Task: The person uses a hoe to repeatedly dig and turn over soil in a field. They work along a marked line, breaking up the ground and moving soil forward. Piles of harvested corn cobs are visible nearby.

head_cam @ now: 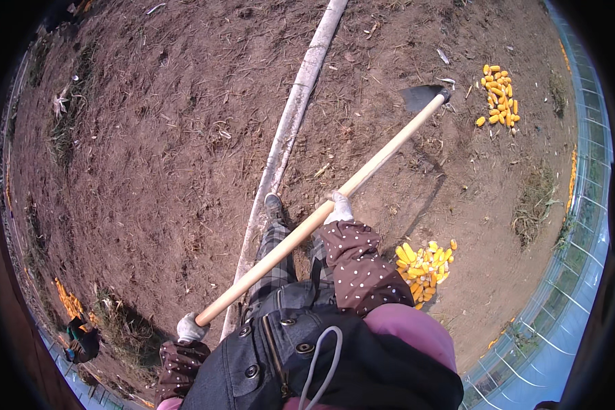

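Observation:
A long-handled hoe crosses my body at a slant, its pale wooden handle running from lower left to upper right. My left hand, in a whitish work glove, is closed around the butt end of the handle near my hip. Further up the shaft, my right hand grips it in a similar glove. The dark metal hoe blade is over bare soil at the upper right; whether it touches the ground I cannot tell. Brown polka-dot sleeve covers are on both forearms.
A pale, soil-dusted strip, perhaps a flat hose, runs across the ground past my shoe. Corn cobs lie in one pile by my right side and another pile beyond the blade. A person is at lower left.

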The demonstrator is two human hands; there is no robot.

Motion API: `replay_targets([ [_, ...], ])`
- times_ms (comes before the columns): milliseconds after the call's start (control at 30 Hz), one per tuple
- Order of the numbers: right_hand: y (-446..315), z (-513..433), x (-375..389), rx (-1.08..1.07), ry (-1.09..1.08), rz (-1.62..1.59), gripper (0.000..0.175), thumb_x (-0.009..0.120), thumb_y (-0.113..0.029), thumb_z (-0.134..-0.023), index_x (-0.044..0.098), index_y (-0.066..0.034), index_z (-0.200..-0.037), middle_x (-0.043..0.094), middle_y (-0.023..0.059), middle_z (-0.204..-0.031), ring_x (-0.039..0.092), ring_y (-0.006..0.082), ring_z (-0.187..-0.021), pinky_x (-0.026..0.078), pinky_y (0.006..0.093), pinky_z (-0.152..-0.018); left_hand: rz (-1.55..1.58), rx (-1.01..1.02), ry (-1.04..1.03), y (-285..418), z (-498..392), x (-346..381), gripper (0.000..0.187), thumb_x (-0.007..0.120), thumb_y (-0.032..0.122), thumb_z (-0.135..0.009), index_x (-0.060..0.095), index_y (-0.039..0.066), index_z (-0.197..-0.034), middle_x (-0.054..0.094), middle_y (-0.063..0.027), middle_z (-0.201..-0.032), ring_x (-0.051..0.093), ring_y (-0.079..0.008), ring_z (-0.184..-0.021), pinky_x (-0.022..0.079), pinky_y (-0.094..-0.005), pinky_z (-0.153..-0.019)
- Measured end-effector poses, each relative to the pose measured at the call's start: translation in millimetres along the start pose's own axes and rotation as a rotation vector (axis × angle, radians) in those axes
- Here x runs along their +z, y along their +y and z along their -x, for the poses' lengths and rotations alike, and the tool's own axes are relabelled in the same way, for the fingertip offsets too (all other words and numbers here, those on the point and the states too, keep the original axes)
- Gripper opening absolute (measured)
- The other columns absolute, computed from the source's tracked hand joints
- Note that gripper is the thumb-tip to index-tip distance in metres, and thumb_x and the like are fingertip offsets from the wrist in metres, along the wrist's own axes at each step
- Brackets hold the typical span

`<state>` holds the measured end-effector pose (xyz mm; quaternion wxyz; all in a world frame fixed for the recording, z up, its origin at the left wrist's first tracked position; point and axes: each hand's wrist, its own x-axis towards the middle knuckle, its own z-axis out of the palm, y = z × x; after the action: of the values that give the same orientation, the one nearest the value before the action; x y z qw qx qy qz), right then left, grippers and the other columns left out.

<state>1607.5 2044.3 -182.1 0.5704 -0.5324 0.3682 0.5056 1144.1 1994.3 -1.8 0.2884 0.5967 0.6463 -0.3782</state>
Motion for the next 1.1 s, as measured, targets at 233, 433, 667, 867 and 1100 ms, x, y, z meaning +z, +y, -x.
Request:
replay_targets([
  [233,-185.0,77.1,56.4,-0.751,-0.272,0.012,0.02,0.055,-0.005,-0.069,0.047,-0.0064,-0.086,0.05,0.0054,-0.065,0.05,0.0183,-0.051,0.046,0.033,-0.047,0.241,0.57,0.143,130.6,-114.6,-35.7,0.035,0.068,0.032,-0.057,0.058,0.008,-0.081,0.059,-0.015,-0.069,0.058,-0.0328,-0.068,0.047,-0.0392,-0.059],
  [433,-192.6,60.4,81.6,-0.751,-0.337,0.135,0.013,0.053,-0.015,-0.071,0.048,-0.0052,-0.077,0.048,0.0062,-0.057,0.049,0.0202,-0.048,0.045,0.0331,-0.045,0.332,0.646,0.071,132.7,-84.0,-51.9,0.032,0.064,0.024,-0.057,0.056,0.005,-0.081,0.059,-0.019,-0.071,0.057,-0.0357,-0.069,0.047,-0.0398,-0.06],
  [667,122.3,-1.8,6.0,0.231,0.239,0.355,0.016,0.06,-0.015,-0.072,0.052,-0.0034,-0.079,0.049,0.011,-0.055,0.05,0.024,-0.044,0.042,0.0376,-0.039,0.225,-0.01,-0.134,6.8,102.8,-59.5,0.035,0.063,0.032,-0.065,0.06,0.002,-0.083,0.06,-0.0189,-0.069,0.06,-0.0316,-0.069,0.047,-0.0357,-0.063],
  [867,29.4,-1.6,81.6,0.164,-0.261,-0.084,0.029,0.059,-0.03,-0.076,0.048,-0.0055,-0.086,0.052,0.0065,-0.067,0.05,0.0215,-0.054,0.046,0.0338,-0.052,0.742,0.253,0.505,109.7,139.7,-240.8,0.02,0.062,0.005,-0.067,0.051,-0.001,-0.082,0.052,-0.0044,-0.072,0.049,-0.0104,-0.066,0.041,-0.0231,-0.061],
  [1100,-55.2,57.9,77.0,0.441,-0.741,0.032,0.035,0.053,-0.043,-0.08,0.047,-0.0129,-0.097,0.055,0.0054,-0.073,0.058,0.0234,-0.058,0.048,0.0368,-0.048,0.513,0.985,1.192,338.7,142.9,-455.3,0.03,0.045,0.023,-0.086,0.053,0.0,-0.103,0.059,-0.0095,-0.083,0.055,-0.014,-0.067,0.045,-0.0263,-0.063],
])
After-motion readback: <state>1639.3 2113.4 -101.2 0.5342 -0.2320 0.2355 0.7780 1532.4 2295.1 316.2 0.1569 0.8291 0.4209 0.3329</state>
